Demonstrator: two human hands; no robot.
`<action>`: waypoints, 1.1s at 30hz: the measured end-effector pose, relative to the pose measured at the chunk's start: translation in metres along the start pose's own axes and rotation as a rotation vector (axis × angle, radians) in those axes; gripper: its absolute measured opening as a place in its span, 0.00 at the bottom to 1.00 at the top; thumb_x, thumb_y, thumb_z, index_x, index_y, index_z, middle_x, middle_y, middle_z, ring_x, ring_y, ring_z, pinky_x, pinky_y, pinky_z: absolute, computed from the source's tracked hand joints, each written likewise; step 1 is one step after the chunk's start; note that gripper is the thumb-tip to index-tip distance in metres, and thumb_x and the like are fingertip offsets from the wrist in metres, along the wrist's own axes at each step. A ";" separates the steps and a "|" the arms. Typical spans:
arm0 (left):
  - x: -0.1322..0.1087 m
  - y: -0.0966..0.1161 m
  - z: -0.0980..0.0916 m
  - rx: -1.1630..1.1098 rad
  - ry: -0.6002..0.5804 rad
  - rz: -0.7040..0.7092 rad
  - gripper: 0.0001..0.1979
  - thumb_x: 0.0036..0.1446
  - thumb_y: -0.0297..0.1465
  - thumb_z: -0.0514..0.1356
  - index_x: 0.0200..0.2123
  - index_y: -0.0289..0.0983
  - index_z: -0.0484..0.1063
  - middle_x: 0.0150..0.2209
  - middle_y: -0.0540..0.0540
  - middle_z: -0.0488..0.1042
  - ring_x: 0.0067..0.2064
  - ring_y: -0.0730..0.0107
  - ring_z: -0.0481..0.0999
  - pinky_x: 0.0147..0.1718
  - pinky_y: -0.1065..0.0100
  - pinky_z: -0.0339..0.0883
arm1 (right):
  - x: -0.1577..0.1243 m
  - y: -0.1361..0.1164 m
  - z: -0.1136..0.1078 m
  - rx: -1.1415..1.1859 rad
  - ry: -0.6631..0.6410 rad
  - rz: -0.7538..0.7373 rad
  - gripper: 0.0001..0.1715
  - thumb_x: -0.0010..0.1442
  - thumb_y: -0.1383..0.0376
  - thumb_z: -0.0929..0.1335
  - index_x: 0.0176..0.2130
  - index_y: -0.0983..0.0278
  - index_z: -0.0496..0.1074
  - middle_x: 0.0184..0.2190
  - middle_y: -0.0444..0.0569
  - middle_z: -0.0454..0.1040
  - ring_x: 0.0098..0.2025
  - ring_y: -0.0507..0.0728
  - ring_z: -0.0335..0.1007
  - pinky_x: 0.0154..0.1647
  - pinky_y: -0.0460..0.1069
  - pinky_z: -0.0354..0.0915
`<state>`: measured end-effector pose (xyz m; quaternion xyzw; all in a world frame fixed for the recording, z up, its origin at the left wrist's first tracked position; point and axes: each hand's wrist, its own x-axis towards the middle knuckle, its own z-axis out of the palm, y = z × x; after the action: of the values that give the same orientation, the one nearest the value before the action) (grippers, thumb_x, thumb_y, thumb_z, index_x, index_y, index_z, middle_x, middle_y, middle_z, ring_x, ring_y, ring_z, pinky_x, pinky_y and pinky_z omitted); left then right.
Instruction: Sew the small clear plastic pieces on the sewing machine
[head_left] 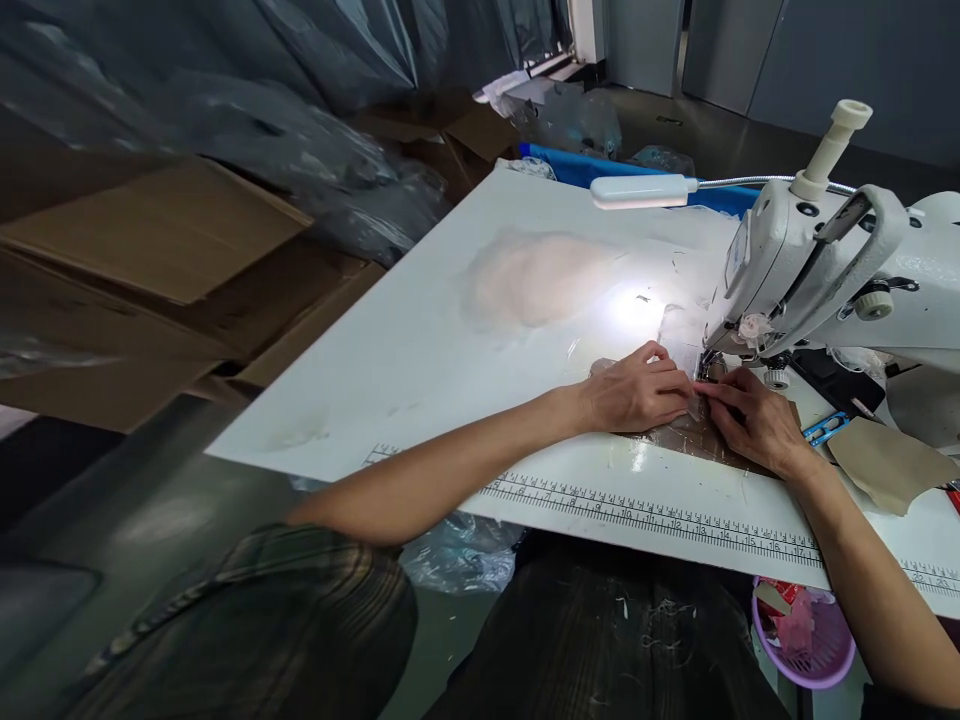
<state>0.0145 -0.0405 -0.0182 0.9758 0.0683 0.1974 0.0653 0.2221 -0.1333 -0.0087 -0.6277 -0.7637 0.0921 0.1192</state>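
My left hand (636,392) lies on a clear plastic piece (679,438) over brown material, on the white sewing table (420,350). Its fingers are pressed together and point toward the needle. My right hand (750,418) rests beside it, fingertips pinching the same piece just in front of the presser foot (710,366). The white sewing machine (840,270) stands at the right, its lamp (637,190) lighting the table. The fingertips of both hands meet at the needle area.
Printed ruler marks (652,512) run along the table's front edge. Blue snips (825,429) and a tan fabric piece (885,462) lie right of the hands. A purple basket (802,635) hangs below. Cardboard boxes (165,270) and plastic sheeting sit to the left.
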 end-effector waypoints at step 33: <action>-0.006 -0.002 0.007 0.235 0.196 0.126 0.12 0.69 0.28 0.54 0.34 0.39 0.76 0.44 0.49 0.81 0.40 0.74 0.77 0.46 0.63 0.67 | -0.006 0.003 0.003 -0.047 0.198 -0.201 0.21 0.66 0.65 0.61 0.54 0.59 0.76 0.40 0.52 0.77 0.34 0.54 0.73 0.29 0.46 0.67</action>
<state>0.0117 -0.0398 -0.0270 0.9550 0.0357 0.2861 -0.0690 0.2255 -0.1386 -0.0127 -0.5568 -0.8091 -0.0005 0.1881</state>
